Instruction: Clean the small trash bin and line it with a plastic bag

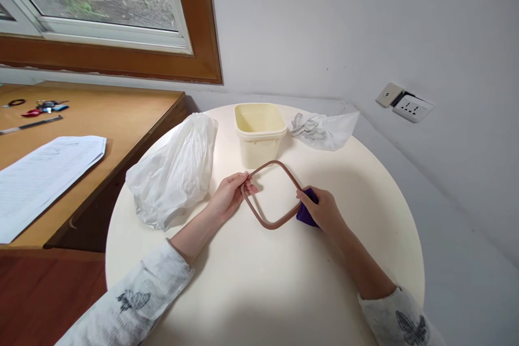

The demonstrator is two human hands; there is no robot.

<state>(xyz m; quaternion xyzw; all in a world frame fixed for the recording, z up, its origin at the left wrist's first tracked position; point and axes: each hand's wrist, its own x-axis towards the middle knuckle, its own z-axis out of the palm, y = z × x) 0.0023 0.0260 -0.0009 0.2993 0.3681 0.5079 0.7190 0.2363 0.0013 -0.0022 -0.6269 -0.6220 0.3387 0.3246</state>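
Between my hands is a thin brown square frame with rounded corners, held up over the round table and tilted. My left hand pinches its left corner between thumb and fingers. At the opposite corner, my right hand is closed on the frame, with a folded purple cloth under its fingers against the frame. Just beyond the frame stands a cream plastic bin, upright with its top uncovered. The frame's far corner overlaps the bin's lower part in my view.
On the white round table, a crumpled white plastic bag lies left and a smaller clear bag lies back right. A wooden desk at left bears papers, keys and a pen. Wall sockets are at right.
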